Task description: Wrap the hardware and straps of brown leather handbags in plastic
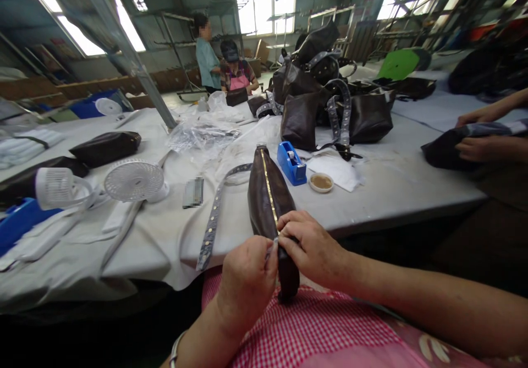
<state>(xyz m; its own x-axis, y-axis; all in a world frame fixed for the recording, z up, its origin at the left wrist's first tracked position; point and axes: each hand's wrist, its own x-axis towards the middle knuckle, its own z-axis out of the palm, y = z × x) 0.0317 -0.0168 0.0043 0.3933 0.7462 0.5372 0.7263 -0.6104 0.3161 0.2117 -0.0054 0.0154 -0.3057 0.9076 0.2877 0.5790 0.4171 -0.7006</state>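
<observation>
A dark brown leather bag [258, 203] with a gold zipper [269, 189] along its top lies at the table's front edge, its near end hanging toward my lap. Both hands meet at the near end of the zipper. My left hand [249, 266] is closed in a pinch; a small pale bit shows at its fingertips, too small to name. My right hand [307, 241] is closed on the bag's near end beside the zipper, thumb and fingers bent together. A strap with metal studs [212, 228] curves from the bag's far end to the left over the table edge.
Behind the bag stand a blue tape dispenser [292, 164] and a small dish of brown paste [320, 182]. Brown bags [303, 117] are piled farther back. White fans [134, 181] stand left. At right, a co-worker's hands [478, 142] hold a dark bag. Two people [208, 62] are beyond the table.
</observation>
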